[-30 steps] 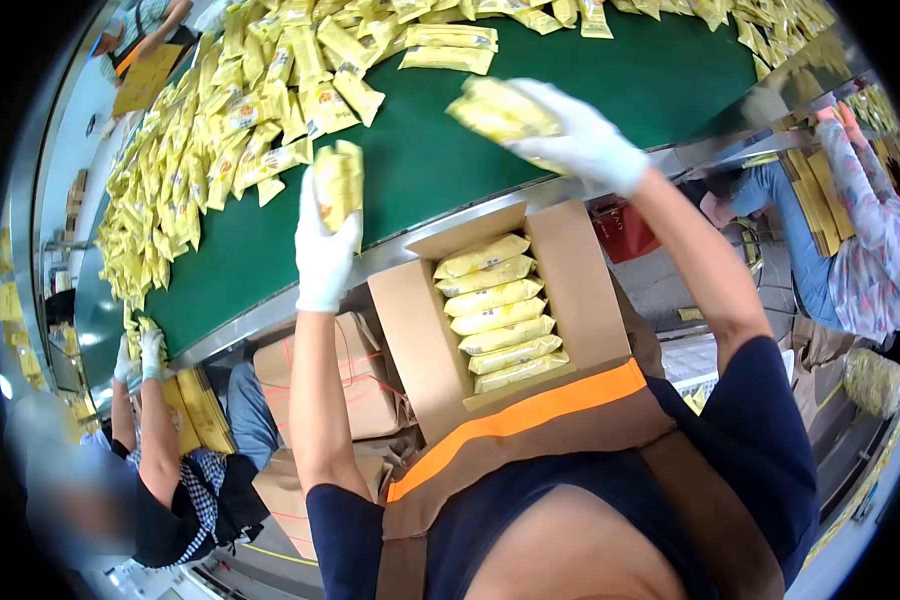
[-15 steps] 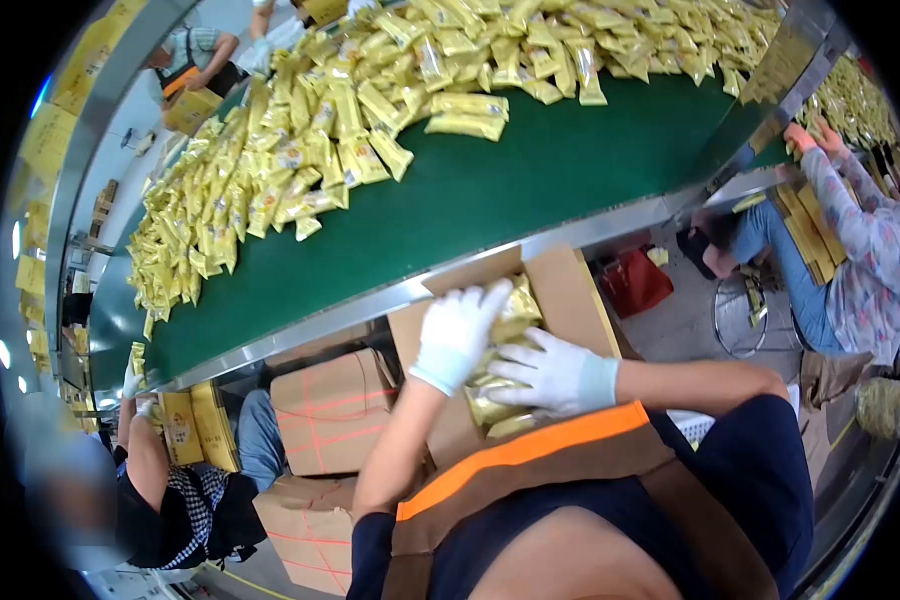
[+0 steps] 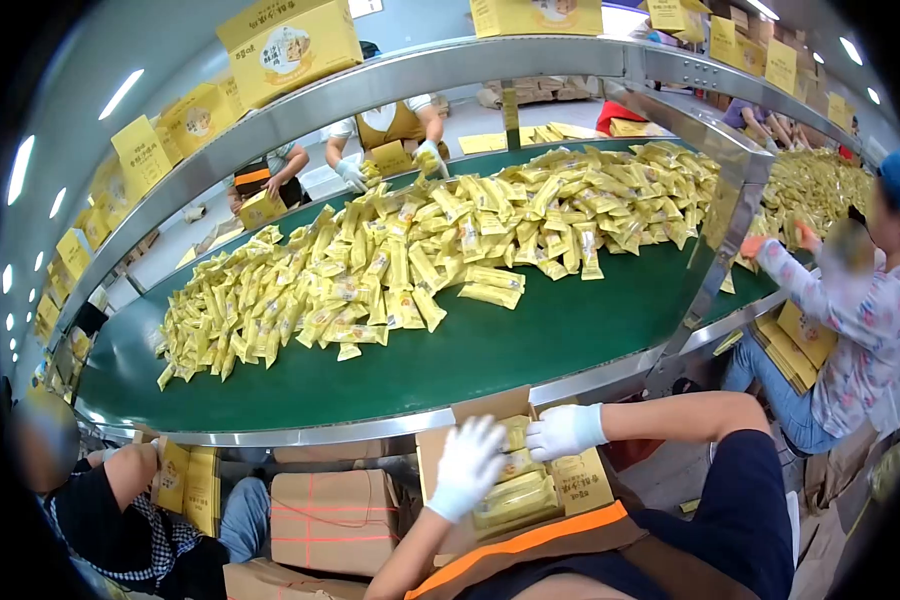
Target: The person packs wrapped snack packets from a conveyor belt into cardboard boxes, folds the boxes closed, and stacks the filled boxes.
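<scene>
I'd say packets (image 3: 515,500) are being settled in the carton (image 3: 582,484), left hand (image 3: 469,466) spread, right hand (image 3: 567,432) (I can't tell its grip) at their edge, calling next for gentle levelling.

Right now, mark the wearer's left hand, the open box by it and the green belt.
Left hand (image 3: 468,464): head view, back of glove.
Open box (image 3: 582,482): head view, printed flap.
Green belt (image 3: 420,368): head view, bare surface.

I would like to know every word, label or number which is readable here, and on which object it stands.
"沙琪玛" (probably): large yellow carton, on the overhead rail.
Open box: Chinese print on flap, too small to read surely.
Yellow packets, other yellow cartons: print too small or blurred.
</scene>
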Available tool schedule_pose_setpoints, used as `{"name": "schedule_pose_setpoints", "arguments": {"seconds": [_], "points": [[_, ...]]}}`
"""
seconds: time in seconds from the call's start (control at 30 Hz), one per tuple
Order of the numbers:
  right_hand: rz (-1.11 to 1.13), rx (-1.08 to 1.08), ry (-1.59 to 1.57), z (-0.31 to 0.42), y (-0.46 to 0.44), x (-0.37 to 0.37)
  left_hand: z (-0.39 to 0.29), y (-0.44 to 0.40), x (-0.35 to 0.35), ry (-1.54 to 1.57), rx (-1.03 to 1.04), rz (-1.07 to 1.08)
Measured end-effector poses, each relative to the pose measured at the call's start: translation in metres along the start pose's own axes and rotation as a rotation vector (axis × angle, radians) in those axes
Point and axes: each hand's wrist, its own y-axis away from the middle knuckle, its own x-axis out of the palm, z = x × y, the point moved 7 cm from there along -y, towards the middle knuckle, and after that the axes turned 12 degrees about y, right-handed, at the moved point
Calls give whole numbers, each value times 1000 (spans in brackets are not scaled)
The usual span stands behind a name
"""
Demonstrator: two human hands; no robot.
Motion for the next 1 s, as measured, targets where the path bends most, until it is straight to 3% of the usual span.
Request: {"name": "schedule_pose_setpoints", "arguments": {"seconds": [0.07,0.1,0.17,0.2,0.23,0.3,0.4,0.47,0.5,0.57,0.6,0.63,0.67,0.83,1.0], "points": [[-240,13,-86,-5,-4,-11,30,21,-42,350,-92,-410],[-367,41,-127,-7,-3,-50,38,30,-67,421,-178,-479],[-222,59,-162,-15,-11,-103,106,53,-78,816,-458,-567],[-153,71,-182,-22,-10,-127,118,62,-76,1285,-593,-613],[-208,139,-208,-35,1,-158,96,48,-89,664,-454,-50],[-336,259,-218,-68,23,-227,99,52,-73,130,-354,392],[-498,457,-81,-125,50,-322,153,102,37,505,-586,210],[-647,545,78,-171,64,-382,118,96,49,-29,-244,-109],[-759,625,11,-199,69,-408,104,94,53,-138,-210,-158],[-877,634,166,-256,71,-454,80,93,51,-353,-158,-173],[-839,721,284,-277,67,-471,90,95,62,-282,-195,-172],[-924,760,160,-306,62,-485,101,104,79,-211,-236,-172],[-1041,756,252,-323,59,-496,110,107,89,-141,-282,-172],[-987,929,616,-433,63,-485,119,110,103,-177,-365,-39],[-678,1085,542,-490,73,-470,132,117,131,-208,-395,14]]}}
